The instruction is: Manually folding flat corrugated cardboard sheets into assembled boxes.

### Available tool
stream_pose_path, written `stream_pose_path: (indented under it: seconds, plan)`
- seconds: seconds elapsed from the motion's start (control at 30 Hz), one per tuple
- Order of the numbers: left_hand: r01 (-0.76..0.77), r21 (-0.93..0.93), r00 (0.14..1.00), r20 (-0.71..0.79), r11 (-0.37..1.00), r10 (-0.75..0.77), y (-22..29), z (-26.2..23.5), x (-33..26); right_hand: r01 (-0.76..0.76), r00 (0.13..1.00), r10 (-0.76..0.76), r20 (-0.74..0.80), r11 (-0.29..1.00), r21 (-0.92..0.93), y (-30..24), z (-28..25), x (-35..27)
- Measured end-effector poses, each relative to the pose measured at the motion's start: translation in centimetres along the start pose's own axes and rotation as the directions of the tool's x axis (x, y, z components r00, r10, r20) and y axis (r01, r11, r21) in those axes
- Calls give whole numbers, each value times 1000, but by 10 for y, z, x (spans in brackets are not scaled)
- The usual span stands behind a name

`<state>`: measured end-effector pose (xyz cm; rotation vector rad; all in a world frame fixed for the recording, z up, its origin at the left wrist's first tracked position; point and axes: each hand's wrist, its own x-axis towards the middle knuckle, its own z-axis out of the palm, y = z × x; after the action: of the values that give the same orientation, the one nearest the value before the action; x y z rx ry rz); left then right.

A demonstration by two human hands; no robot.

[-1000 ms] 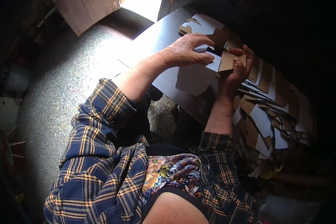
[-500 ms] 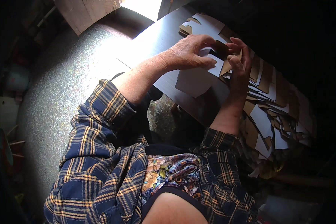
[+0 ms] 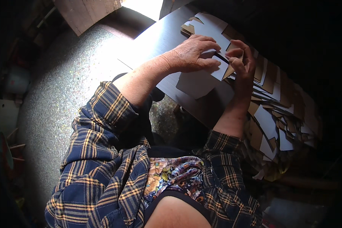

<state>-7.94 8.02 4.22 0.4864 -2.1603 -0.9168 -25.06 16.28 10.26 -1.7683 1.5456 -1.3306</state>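
Note:
A small carton [image 3: 219, 67], white outside and brown inside, stands part folded between my hands above the metal tabletop [image 3: 169, 80]. My left hand [image 3: 197, 54] grips its left side, with the thumb on the white face and the fingers over the top. On the other side my right hand [image 3: 242, 60] has curled fingers pinching a brown flap of the same carton. Part of the carton is hidden behind the fingers. Below it a larger white panel [image 3: 195, 86] hangs down over the table; whether it belongs to the carton I cannot tell.
Flat carton blanks [image 3: 266, 123], white and brown, lie in a heap along the table's right side. More blanks [image 3: 209, 24] are stacked at its far end. A wooden board [image 3: 88, 15] stands at the far left, above the speckled floor [image 3: 53, 98].
Both hands stay at nearly the same place. The dark brown flap that stood between them has dropped from view, and my right fingers have curled closer to the carton.

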Motion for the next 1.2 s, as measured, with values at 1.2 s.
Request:
stream_pose_path:
  seconds: [1.2]
  plan:
    - [93,-148,926,377,985,-31,-17,-8,0,-219,972,229,59,966,-137,-2,14,-1]
